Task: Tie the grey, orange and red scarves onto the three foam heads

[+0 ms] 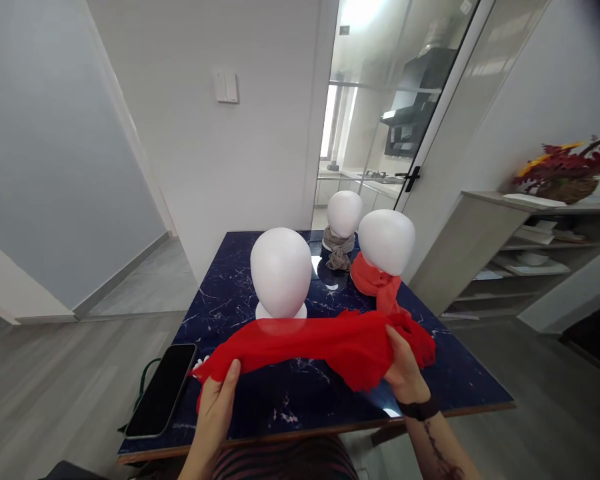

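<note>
A bright red scarf is stretched sideways above the near part of the table, held at both ends. My left hand is closed on its left end, thumb on top. Toward its right end, my right hand grips the gathered cloth, and more red fabric hangs past the fingers. Just behind the scarf stands a bare white mannequin head, its base partly covered by the cloth. Farther right, a second mannequin head wears a coral scarf round its neck.
At the back, another mannequin head has a grey-brown scarf round its neck. A phone lies at the left edge of the dark blue marbled table. Shelves and a glass door stand beyond.
</note>
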`<state>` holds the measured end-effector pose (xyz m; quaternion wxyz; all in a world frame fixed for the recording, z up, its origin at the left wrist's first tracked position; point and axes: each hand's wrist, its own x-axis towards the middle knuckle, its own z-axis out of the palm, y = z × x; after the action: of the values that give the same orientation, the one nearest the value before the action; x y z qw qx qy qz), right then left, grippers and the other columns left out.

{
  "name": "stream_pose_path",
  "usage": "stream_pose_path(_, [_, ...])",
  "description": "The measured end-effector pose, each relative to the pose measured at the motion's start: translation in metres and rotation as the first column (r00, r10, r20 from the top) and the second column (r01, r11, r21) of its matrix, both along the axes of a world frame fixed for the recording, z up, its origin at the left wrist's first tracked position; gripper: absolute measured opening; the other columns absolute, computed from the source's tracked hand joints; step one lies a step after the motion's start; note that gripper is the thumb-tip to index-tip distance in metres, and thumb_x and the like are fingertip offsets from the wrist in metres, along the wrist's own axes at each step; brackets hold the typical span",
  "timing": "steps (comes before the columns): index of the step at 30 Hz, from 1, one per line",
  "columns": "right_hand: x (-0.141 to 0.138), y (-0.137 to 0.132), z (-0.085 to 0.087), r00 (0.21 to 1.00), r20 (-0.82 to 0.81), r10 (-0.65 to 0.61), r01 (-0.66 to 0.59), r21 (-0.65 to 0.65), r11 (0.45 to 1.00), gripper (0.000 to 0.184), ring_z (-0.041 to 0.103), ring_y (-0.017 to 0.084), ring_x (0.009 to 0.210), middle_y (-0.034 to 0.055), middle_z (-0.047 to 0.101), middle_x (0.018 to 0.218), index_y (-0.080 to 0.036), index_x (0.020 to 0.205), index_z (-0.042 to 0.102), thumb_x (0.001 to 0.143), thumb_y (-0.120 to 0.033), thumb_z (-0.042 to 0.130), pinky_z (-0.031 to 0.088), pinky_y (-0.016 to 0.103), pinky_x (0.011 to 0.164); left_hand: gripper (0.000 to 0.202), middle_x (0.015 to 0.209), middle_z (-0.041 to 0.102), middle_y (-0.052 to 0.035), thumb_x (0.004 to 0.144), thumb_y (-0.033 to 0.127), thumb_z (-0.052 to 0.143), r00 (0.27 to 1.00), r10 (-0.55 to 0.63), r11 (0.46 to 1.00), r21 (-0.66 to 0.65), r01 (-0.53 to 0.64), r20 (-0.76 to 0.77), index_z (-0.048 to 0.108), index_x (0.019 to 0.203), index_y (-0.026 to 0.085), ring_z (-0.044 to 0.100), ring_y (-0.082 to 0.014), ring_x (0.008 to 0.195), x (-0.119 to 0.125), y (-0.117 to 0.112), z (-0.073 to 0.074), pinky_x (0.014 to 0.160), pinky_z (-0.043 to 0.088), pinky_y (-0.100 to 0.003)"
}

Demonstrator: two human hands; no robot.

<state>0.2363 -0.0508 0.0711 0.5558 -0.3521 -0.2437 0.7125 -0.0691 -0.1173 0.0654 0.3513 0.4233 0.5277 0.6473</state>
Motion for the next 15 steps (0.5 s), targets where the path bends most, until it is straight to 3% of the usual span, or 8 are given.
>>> stream_pose_path(2, [0.008,0.001,0.012,0.998,-0.063,-0.004,0.004,0.005,1.000,0.021,0.065,0.025,0.096,0.0045,0.073,0.087,-0.023,0.078,0.067,0.067,-0.040,0.070,0.053,0.038,0.086,0.039,0.118,0.065,-0.0073,0.083,0.043,0.057,0.982,-0.073,0.997,-0.041,0.067,-0.175,0.065,0.112,0.020,0.052,-0.0265,0.119,0.004,0.003,-0.009,0.108,0.031,-0.042])
stream_pose_path(4, [0.008,0.003,0.028,0.996,-0.084,0.006,-0.003,0.035,0.999,0.022,0.066,0.023,0.094,0.0036,0.073,0.087,-0.023,0.080,0.067,0.071,-0.043,0.067,0.055,0.035,0.083,0.038,0.125,0.061,-0.0066,0.085,0.040,0.054,0.903,-0.257,0.966,-0.125,0.227,-0.344,0.063,0.118,0.023,0.050,-0.0263,0.121,0.006,0.001,-0.013,0.109,0.029,-0.043])
stream_pose_path(5, [0.006,0.005,0.036,0.996,-0.080,0.029,-0.025,0.046,0.999,0.023,0.067,0.022,0.090,0.0033,0.073,0.086,-0.022,0.082,0.067,0.074,-0.044,0.065,0.055,0.033,0.080,0.038,0.126,0.060,-0.0061,0.085,0.039,0.054,0.835,-0.373,0.927,-0.183,0.326,-0.404,0.062,0.119,0.025,0.050,-0.0260,0.121,0.005,-0.002,-0.012,0.109,0.030,-0.043])
stream_pose_path(7, [0.002,0.011,0.052,0.993,-0.057,0.104,-0.102,0.036,0.994,0.022,0.069,0.018,0.080,0.0023,0.073,0.081,-0.020,0.084,0.066,0.080,-0.042,0.061,0.057,0.028,0.073,0.034,0.122,0.063,-0.0045,0.086,0.037,0.054,0.648,-0.607,0.794,-0.311,0.523,-0.461,0.063,0.117,0.029,0.054,-0.0244,0.116,0.002,-0.010,-0.004,0.104,0.037,-0.039])
stream_pose_path(9, [-0.003,0.017,0.069,0.970,-0.017,0.244,-0.245,-0.022,0.969,0.022,0.068,0.015,0.071,0.0017,0.072,0.076,-0.018,0.087,0.066,0.084,-0.039,0.059,0.056,0.024,0.067,0.028,0.115,0.067,-0.0031,0.087,0.034,0.053,0.506,-0.721,0.684,-0.368,0.629,-0.474,0.066,0.112,0.031,0.059,-0.0220,0.109,-0.003,-0.019,0.010,0.099,0.042,-0.035])
stream_pose_path(11, [-0.012,0.023,0.084,0.917,0.048,0.395,-0.391,-0.076,0.917,0.021,0.068,0.013,0.067,0.0022,0.071,0.075,-0.015,0.087,0.065,0.085,-0.035,0.058,0.055,0.021,0.063,0.028,0.114,0.066,-0.0032,0.087,0.031,0.054,0.526,-0.702,0.695,-0.300,0.653,-0.480,0.065,0.112,0.032,0.060,-0.0206,0.105,-0.007,-0.021,0.027,0.097,0.043,-0.032])
stream_pose_path(13, [-0.024,0.031,0.100,0.854,0.143,0.500,-0.495,-0.070,0.866,0.019,0.067,0.012,0.066,0.0027,0.071,0.075,-0.013,0.084,0.064,0.085,-0.032,0.060,0.054,0.020,0.062,0.038,0.128,0.058,-0.0046,0.085,0.028,0.058,0.678,-0.592,0.784,-0.119,0.609,-0.436,0.057,0.122,0.031,0.055,-0.0210,0.113,-0.006,-0.013,0.046,0.100,0.040,-0.033])
stream_pose_path(15, [-0.039,0.038,0.116,0.780,0.236,0.580,-0.591,-0.026,0.806,0.018,0.066,0.011,0.064,0.0025,0.070,0.074,-0.012,0.079,0.064,0.082,-0.029,0.064,0.053,0.018,0.061,0.056,0.141,0.044,-0.0057,0.080,0.028,0.064,0.797,-0.519,0.823,0.069,0.564,-0.309,0.045,0.132,0.031,0.045,-0.0226,0.125,0.001,0.008,0.065,0.106,0.034,-0.036])
